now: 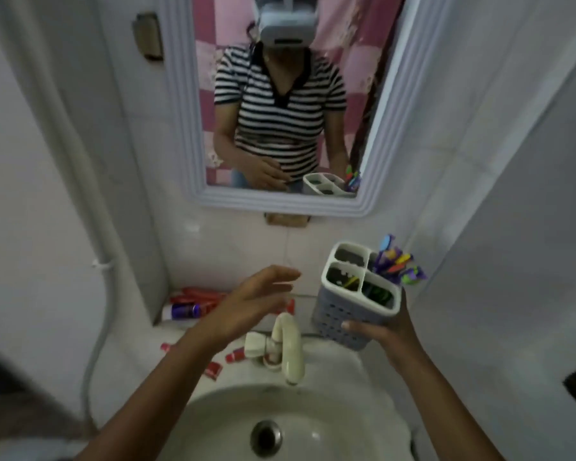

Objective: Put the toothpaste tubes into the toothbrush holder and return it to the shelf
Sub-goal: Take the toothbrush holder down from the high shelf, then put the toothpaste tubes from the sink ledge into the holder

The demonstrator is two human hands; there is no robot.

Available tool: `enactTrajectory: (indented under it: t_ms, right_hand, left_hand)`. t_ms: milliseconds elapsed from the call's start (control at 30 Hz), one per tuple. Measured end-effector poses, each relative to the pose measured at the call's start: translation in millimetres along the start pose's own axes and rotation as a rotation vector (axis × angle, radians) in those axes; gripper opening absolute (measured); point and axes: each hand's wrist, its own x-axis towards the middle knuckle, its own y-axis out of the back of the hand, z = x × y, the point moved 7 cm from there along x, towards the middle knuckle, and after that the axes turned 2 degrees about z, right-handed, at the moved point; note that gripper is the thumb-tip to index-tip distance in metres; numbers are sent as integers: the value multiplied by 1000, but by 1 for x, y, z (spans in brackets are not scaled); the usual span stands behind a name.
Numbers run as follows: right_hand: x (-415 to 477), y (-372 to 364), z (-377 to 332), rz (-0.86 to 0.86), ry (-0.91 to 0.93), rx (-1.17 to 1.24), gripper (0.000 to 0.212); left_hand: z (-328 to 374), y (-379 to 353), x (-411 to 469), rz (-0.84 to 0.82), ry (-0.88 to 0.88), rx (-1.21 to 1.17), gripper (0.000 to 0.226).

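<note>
Right hand (378, 331) grips toothbrush holder (353, 307); left hand (246, 304) hovers open above toothpaste tubes (193, 302).

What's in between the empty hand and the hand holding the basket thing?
In the head view, the cream tap rises between the open left hand and the right hand, whose grip holds the toothbrush holder.

Sink (363, 424): white basin at the bottom, round metal drain (266, 437) in its middle.
Tap (288, 347): cream plastic, curved spout, standing at the back rim of the sink.
Mirror (280, 94): white ribbed frame on the tiled wall above the sink.
Pipe (95, 227): white, running down the left wall.
Curtain (356, 44): pink checked, seen in the mirror.
</note>
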Motion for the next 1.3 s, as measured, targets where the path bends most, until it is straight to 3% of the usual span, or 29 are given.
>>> enactTrajectory:
  t_ms: [67, 200, 333, 467, 533, 667, 833, 933, 1033, 1200, 1300]
  right_hand:
    - [-14, -5, 44, -31, -59, -71, 114]
    - [-34, -15, 103, -106, -120, -157, 101]
    - [-42, -18, 143, -170, -164, -229, 97]
    - [-41, -21, 155, -306, -282, -242, 74]
    - [-35, -21, 158, -323, -282, -242, 73]
    - [-25, -21, 180, -314, -285, -242, 98]
    - [-23, -23, 183, -313, -306, -209, 98]
    - [-22, -25, 189, -346, -282, -216, 86]
    - [-21, -25, 199, -359, -245, -203, 92]
    - [-20, -27, 197, -366, -196, -112, 92]
    - [-21, -26, 197, -380, -180, -130, 95]
  left_hand:
    - [-44, 23, -23, 174, 87, -24, 33]
    - [-126, 58, -71, 518, 324, -54, 26]
    - [-179, 59, -91, 618, 502, -44, 24]
    - [-197, 52, -81, 631, 529, 34, 21]
    - [-194, 52, -70, 643, 502, 138, 22]
    - [-182, 68, -40, 664, 362, 545, 29]
    - [-167, 94, 23, 532, 187, 1199, 34]
    - [-182, 102, 50, 375, 223, 1413, 35]
    - [-193, 102, 61, 266, 389, 1394, 29]
    - [-193, 95, 70, 185, 343, 1465, 41]
    - [-192, 91, 70, 191, 372, 1265, 21]
